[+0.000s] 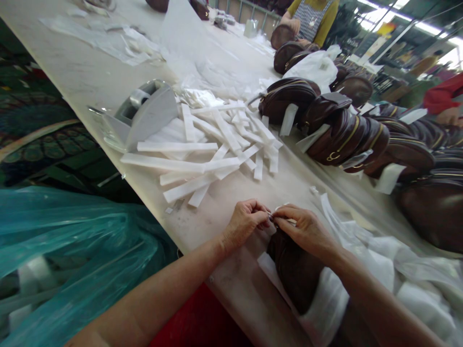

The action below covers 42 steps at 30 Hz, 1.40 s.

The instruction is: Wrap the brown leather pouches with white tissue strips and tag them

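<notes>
Two bare hands at work on a dark brown bag (298,274), which lies at the lower centre-right of the frame. The left hand (249,219) and the right hand (302,229) meet at the bag's upper end; on both, the fingers are narrowed to a pinch on a small piece (270,217), whose exact form is too small to tell. A white wrapping (327,299) lies against the bag's lower part. Centre: white strips (188,164) overlap in a loose pile on the table (213,217), touching a grey tape dispenser (155,118) on their left. Right: finished-looking brown bags with gold-coloured zips (347,135) stand close together in rows. Lower left: a translucent teal plastic sheet (101,250), beside the table edge. Upper right: a co-worker in a checked apron (311,19), behind further brown bags (289,53).
</notes>
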Available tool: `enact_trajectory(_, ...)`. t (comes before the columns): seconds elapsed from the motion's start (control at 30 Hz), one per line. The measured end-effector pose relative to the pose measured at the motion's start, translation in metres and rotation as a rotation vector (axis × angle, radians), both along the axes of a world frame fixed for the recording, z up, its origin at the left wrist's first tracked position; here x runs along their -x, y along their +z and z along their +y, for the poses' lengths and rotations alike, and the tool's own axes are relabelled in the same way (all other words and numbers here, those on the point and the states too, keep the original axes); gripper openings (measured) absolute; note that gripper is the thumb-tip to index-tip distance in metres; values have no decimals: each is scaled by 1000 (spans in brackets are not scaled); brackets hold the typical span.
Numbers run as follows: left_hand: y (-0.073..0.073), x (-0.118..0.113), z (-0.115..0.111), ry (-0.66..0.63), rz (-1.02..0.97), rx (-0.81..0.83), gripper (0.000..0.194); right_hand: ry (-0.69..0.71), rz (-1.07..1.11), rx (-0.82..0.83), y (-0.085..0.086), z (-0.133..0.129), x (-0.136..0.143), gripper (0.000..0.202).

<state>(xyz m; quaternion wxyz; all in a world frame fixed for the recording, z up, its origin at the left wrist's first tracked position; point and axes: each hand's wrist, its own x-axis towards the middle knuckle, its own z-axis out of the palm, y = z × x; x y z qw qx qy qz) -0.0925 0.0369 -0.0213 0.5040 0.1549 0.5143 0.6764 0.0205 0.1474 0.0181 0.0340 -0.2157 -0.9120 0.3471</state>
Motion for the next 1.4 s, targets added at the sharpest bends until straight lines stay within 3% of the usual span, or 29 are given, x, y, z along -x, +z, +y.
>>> enact_trajectory(0.23,-1,0,1,-24,10,-17,20,-24,23,-42,0,-3,-1,18)
enact_trajectory(0.33,-5,-3,1,-86,139,-37,27,-46,33,-61,-3,-4,-1,15)
enact_trajectory(0.47,-15,-9,3,-82,365,-10,13,-53,50,-102,-6,-4,-2,15)
enact_trajectory(0.6,-15,-10,2,-56,367,14,12,-51,61,-109,-4,-4,-4,13)
enact_trajectory(0.77,-7,-4,-1,-129,230,2,10,-7,10,-157,0,-3,-4,21)
enact_trajectory(1.0,-2,5,0,-195,-40,-73,16,109,-49,-201,-8,1,0,23)
enact_trajectory(1.07,-1,6,0,-187,-106,-86,17,145,-93,-296,-7,2,0,23)
enact_trajectory(1.27,1,8,1,-159,-328,-140,20,192,-69,-824,7,4,-3,17)
enact_trajectory(1.4,0,9,3,-86,-483,-199,22,226,-7,-811,8,11,-9,18)
